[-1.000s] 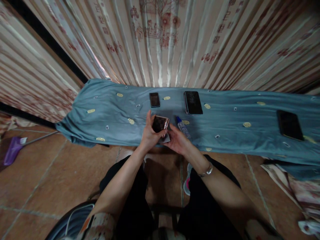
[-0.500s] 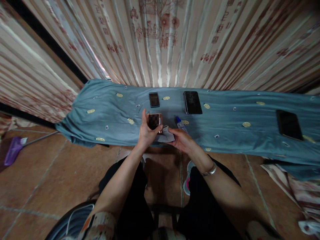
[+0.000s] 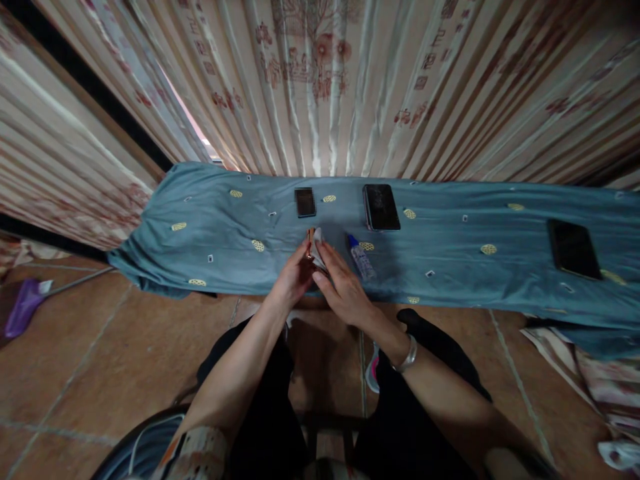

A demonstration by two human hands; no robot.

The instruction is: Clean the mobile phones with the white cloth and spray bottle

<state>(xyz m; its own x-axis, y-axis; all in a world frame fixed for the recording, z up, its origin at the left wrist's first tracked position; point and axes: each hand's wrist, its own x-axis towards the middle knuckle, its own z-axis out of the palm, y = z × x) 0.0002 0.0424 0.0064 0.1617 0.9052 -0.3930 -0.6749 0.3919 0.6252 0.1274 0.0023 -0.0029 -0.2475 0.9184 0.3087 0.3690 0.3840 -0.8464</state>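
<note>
Gripping phone (image 3: 311, 241) edge-on, L hand (image 3: 295, 277); R hand (image 3: 340, 287) presses cloth (image 3: 319, 237) on it.

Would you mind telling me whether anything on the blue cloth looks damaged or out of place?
The larger phone beyond the hands shows faint crack-like lines on its screen, and the small bottle lies on its side.

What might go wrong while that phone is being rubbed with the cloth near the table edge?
The phone is gripped on edge between the left hand and right hand, mostly hidden by the cloth. It sits near the table's front edge, so a slip might drop it onto the tiled floor. The small bottle lies right beside the right hand and might get knocked and roll.
</note>
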